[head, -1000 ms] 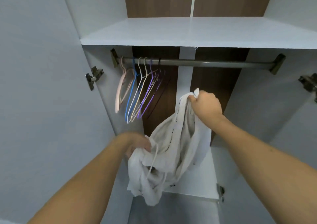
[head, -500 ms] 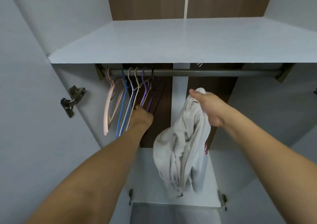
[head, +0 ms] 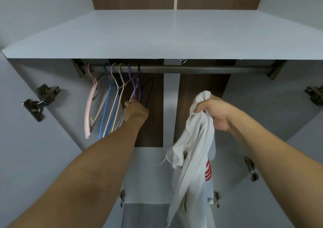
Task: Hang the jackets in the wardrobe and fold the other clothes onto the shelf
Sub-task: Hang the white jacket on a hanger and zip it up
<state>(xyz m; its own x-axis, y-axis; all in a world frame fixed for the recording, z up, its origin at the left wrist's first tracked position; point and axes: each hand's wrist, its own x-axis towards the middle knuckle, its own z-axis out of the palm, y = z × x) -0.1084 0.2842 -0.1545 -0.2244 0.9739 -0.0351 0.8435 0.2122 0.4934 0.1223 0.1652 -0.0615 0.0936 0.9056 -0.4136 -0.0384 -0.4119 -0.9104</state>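
My right hand (head: 212,112) is raised in front of the open wardrobe, fingers curled tight round a bunched top edge of the white jacket (head: 190,158). The jacket hangs loose below my fist, in front of the right half of the wardrobe, touching nothing else that I can see. It shows red stripes (head: 207,171) on its right side and a thin white drawstring (head: 162,162) trailing off its left side.

My left hand (head: 135,112) reaches in under the left part of the hanging rail (head: 192,69), among the wire hangers. Its fingertips sit at the lower part of the purple hanger (head: 134,86), beside the black hanger (head: 148,91). The fingers look curled, but I cannot tell whether they actually grip a hanger or only touch it.

The hangers are all gathered at the left end of the rail: a pink hanger (head: 87,112) nearest the left wall, then a blue hanger (head: 104,112), a white hanger (head: 113,109) and a beige hanger (head: 120,95), then the purple and black ones. The right stretch of the rail is bare metal.

Above the rail the white shelf (head: 157,35) spans the full width. Door hinges (head: 41,101) are fixed on the left wall, and another hinge (head: 314,95) on the right wall.
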